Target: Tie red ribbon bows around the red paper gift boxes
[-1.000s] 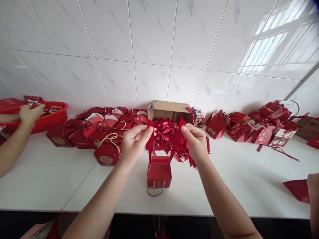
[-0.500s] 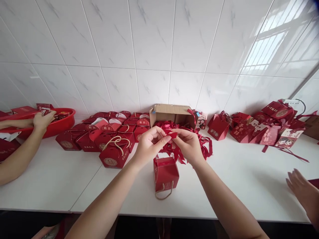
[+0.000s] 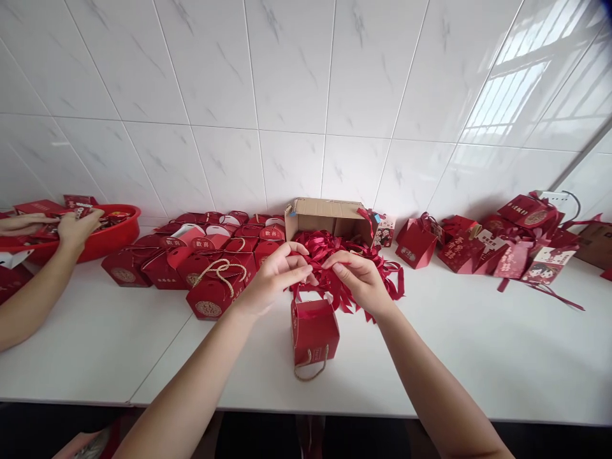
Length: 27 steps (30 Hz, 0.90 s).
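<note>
At far left, a red basin [image 3: 122, 233] is touched by a co-worker's hand [image 3: 76, 224]. Mid-desk [image 3: 478, 357], a ribbon [image 3: 316, 278] is pinched tight between the fingers of the left hand [image 3: 272, 277] and right hand [image 3: 366, 280], just above an upright small red box [image 3: 313, 328]. The bow is judged not yet tied. Ribboned boxes [image 3: 507, 255] are piled at right.

Gift-packing workroom, white tiled wall [image 3: 296, 70], white counter [image 3: 478, 357], rows of red gift boxes [image 3: 191, 255], ribbon carton [image 3: 329, 220]
</note>
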Each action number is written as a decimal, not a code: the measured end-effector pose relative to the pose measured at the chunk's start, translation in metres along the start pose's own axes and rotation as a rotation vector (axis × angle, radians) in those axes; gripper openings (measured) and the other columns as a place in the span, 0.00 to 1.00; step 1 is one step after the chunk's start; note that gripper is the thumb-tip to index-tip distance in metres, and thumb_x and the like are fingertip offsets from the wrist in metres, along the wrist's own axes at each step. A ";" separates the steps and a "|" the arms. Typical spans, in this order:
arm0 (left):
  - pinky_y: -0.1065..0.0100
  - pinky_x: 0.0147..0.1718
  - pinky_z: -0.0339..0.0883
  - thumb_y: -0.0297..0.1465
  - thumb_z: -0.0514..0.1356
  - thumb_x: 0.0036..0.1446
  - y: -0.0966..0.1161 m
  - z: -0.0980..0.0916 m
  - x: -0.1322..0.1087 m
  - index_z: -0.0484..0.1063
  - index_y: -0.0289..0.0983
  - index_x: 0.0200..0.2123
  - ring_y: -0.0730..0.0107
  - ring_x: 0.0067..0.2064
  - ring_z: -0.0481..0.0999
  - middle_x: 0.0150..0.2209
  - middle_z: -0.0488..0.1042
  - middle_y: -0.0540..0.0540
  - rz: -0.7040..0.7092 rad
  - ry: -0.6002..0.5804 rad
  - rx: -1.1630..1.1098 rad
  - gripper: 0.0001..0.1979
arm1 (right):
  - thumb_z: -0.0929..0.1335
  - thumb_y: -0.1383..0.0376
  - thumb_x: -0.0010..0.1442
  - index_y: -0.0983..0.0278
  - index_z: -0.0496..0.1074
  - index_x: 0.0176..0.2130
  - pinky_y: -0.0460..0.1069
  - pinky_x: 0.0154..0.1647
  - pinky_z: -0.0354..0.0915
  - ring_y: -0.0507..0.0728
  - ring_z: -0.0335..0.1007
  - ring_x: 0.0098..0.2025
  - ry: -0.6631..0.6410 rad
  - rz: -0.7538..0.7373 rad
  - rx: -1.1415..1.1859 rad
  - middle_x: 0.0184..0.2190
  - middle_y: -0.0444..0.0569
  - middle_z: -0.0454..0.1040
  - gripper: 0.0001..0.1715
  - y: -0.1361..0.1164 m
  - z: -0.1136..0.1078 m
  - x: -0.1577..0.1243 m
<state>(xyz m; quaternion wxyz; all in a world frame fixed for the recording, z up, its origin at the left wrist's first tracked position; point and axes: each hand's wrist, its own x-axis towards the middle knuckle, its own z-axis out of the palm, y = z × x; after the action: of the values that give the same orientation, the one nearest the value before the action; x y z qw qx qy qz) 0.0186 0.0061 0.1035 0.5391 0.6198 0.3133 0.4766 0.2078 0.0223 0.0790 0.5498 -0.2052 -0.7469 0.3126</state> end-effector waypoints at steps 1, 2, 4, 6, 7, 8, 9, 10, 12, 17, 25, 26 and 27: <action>0.66 0.35 0.68 0.31 0.63 0.53 -0.001 -0.002 0.000 0.64 0.39 0.39 0.69 0.31 0.75 0.25 0.67 0.54 -0.019 0.010 -0.052 0.11 | 0.63 0.62 0.64 0.57 0.76 0.38 0.54 0.44 0.66 0.56 0.72 0.40 -0.034 -0.071 -0.110 0.34 0.47 0.78 0.12 0.002 -0.003 -0.001; 0.66 0.35 0.68 0.31 0.62 0.54 -0.003 -0.004 0.000 0.65 0.39 0.39 0.69 0.31 0.75 0.25 0.68 0.53 -0.041 0.021 -0.097 0.11 | 0.62 0.64 0.65 0.57 0.76 0.38 0.55 0.46 0.65 0.57 0.72 0.40 -0.066 -0.141 -0.222 0.34 0.47 0.78 0.13 0.003 -0.005 -0.002; 0.66 0.35 0.69 0.32 0.61 0.55 -0.006 -0.005 -0.001 0.66 0.38 0.39 0.68 0.31 0.74 0.25 0.70 0.51 -0.093 0.026 -0.180 0.09 | 0.61 0.67 0.65 0.56 0.76 0.40 0.57 0.48 0.61 0.58 0.71 0.42 -0.091 -0.253 -0.425 0.35 0.46 0.79 0.15 0.006 -0.008 -0.005; 0.65 0.35 0.69 0.32 0.61 0.56 -0.010 -0.005 -0.002 0.67 0.38 0.39 0.68 0.32 0.74 0.27 0.72 0.49 -0.128 0.004 -0.262 0.08 | 0.61 0.70 0.65 0.55 0.76 0.42 0.57 0.49 0.58 0.58 0.71 0.45 -0.079 -0.311 -0.565 0.36 0.45 0.79 0.17 0.008 -0.008 -0.007; 0.65 0.36 0.69 0.33 0.60 0.56 -0.011 -0.004 -0.002 0.67 0.38 0.39 0.68 0.32 0.75 0.27 0.72 0.49 -0.131 -0.006 -0.300 0.08 | 0.61 0.70 0.64 0.54 0.76 0.42 0.57 0.49 0.58 0.58 0.71 0.45 -0.067 -0.328 -0.603 0.37 0.45 0.80 0.17 0.009 -0.008 -0.008; 0.64 0.36 0.69 0.33 0.60 0.57 -0.013 -0.003 -0.002 0.68 0.38 0.39 0.68 0.33 0.75 0.28 0.72 0.48 -0.123 -0.007 -0.328 0.08 | 0.61 0.71 0.64 0.54 0.76 0.43 0.57 0.49 0.57 0.58 0.71 0.46 -0.056 -0.340 -0.624 0.37 0.45 0.80 0.18 0.010 -0.007 -0.009; 0.64 0.37 0.70 0.35 0.60 0.57 -0.014 -0.002 -0.003 0.68 0.38 0.40 0.68 0.33 0.75 0.29 0.72 0.48 -0.104 0.003 -0.338 0.09 | 0.61 0.71 0.64 0.53 0.76 0.44 0.57 0.50 0.57 0.58 0.71 0.46 -0.046 -0.347 -0.629 0.37 0.45 0.80 0.18 0.011 -0.005 -0.009; 0.64 0.39 0.69 0.36 0.59 0.58 -0.015 0.000 -0.003 0.68 0.38 0.41 0.68 0.34 0.75 0.30 0.73 0.48 -0.075 0.024 -0.326 0.10 | 0.61 0.71 0.64 0.53 0.76 0.44 0.58 0.50 0.58 0.59 0.71 0.46 -0.035 -0.349 -0.621 0.38 0.45 0.80 0.19 0.011 -0.003 -0.009; 0.65 0.40 0.68 0.39 0.57 0.59 -0.015 0.003 -0.003 0.68 0.39 0.46 0.68 0.36 0.75 0.32 0.73 0.49 0.003 0.097 -0.213 0.14 | 0.61 0.70 0.64 0.54 0.76 0.45 0.58 0.50 0.60 0.59 0.71 0.47 0.016 -0.333 -0.564 0.41 0.46 0.79 0.18 0.012 0.001 -0.010; 0.72 0.29 0.61 0.35 0.62 0.55 -0.014 -0.004 -0.012 0.64 0.41 0.46 0.73 0.27 0.69 0.25 0.68 0.54 0.265 0.385 0.380 0.16 | 0.63 0.63 0.64 0.58 0.76 0.42 0.54 0.41 0.67 0.59 0.74 0.41 0.373 -0.092 -0.373 0.39 0.50 0.78 0.13 0.020 -0.002 -0.032; 0.71 0.28 0.60 0.29 0.57 0.50 -0.090 -0.093 -0.082 0.62 0.41 0.33 0.73 0.23 0.64 0.20 0.59 0.57 0.043 0.494 0.965 0.06 | 0.66 0.48 0.57 0.62 0.74 0.26 0.49 0.22 0.61 0.56 0.65 0.21 0.558 0.521 -0.548 0.19 0.46 0.73 0.22 0.071 -0.050 -0.144; 0.71 0.27 0.60 0.29 0.57 0.49 -0.102 -0.098 -0.091 0.63 0.41 0.32 0.72 0.23 0.64 0.20 0.60 0.57 -0.015 0.460 1.009 0.05 | 0.66 0.48 0.57 0.62 0.74 0.25 0.50 0.23 0.63 0.56 0.65 0.21 0.552 0.534 -0.561 0.19 0.47 0.72 0.23 0.076 -0.052 -0.155; 0.70 0.27 0.60 0.30 0.56 0.49 -0.113 -0.099 -0.097 0.64 0.41 0.32 0.71 0.22 0.65 0.20 0.60 0.56 -0.056 0.435 1.035 0.04 | 0.66 0.48 0.56 0.62 0.74 0.25 0.52 0.25 0.65 0.57 0.67 0.23 0.551 0.542 -0.574 0.21 0.48 0.74 0.22 0.079 -0.053 -0.162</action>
<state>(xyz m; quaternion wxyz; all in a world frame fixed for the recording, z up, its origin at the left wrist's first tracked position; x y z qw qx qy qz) -0.0934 -0.0201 -0.0337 0.0999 0.6825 0.6265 0.3629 0.3058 -0.0137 -0.0772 0.5473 -0.6113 -0.5489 0.1600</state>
